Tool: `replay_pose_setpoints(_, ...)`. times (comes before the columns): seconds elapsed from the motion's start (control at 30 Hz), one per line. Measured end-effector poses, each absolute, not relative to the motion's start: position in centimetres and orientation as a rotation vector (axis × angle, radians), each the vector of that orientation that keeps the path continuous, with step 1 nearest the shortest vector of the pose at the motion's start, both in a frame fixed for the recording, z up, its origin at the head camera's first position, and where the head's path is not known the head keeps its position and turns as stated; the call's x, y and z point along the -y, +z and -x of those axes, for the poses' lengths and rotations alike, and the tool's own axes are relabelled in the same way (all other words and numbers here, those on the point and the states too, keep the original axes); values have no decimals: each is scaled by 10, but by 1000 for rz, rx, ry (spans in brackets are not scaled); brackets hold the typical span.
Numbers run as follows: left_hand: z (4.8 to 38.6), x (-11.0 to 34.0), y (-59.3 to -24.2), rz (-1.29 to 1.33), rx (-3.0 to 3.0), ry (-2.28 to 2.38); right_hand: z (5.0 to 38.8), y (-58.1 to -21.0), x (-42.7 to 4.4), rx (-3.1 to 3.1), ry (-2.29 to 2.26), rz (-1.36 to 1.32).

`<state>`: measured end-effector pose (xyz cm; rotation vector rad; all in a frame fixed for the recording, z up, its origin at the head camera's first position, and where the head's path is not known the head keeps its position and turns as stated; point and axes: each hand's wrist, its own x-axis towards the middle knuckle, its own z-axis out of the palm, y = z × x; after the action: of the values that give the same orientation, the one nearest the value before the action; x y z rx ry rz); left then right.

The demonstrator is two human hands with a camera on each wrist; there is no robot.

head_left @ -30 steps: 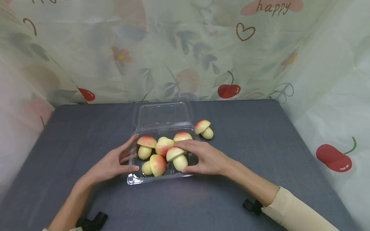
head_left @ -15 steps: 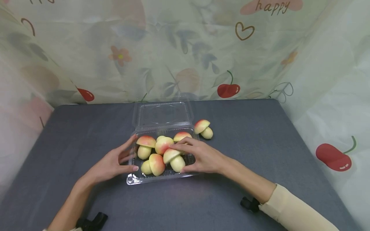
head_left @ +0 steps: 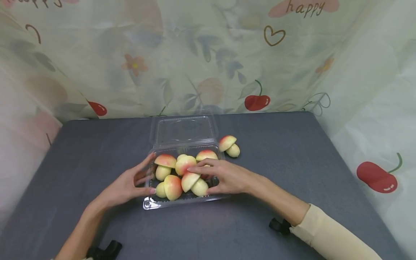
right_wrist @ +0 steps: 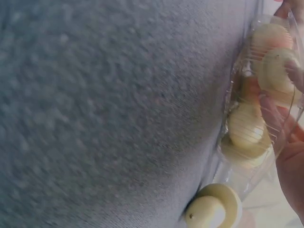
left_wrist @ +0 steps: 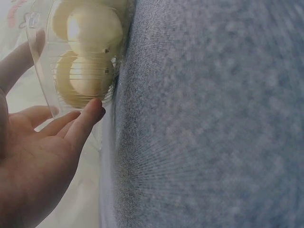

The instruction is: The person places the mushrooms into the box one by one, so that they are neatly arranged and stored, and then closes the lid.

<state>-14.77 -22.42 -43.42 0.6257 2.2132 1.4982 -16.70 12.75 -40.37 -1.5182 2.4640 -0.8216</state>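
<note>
A person's left hand (head_left: 121, 186), fingers spread, touches the left side of a clear plastic container (head_left: 162, 205), its lid (head_left: 183, 130) open at the far side. Five red-and-cream mushroom-shaped pieces (head_left: 172, 187) sit inside; the near-right piece (head_left: 199, 187) is pinched between the right hand's (head_left: 230, 177) thumb and forefinger. A sixth piece (head_left: 228, 145) lies just right of the container.
</note>
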Motion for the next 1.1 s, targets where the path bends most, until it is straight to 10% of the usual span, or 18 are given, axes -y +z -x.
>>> replay_pose_setpoints(1.1, 149, 222, -433, -598, -2175, 1523, 176, -402, -142, -2440, -970, 1583)
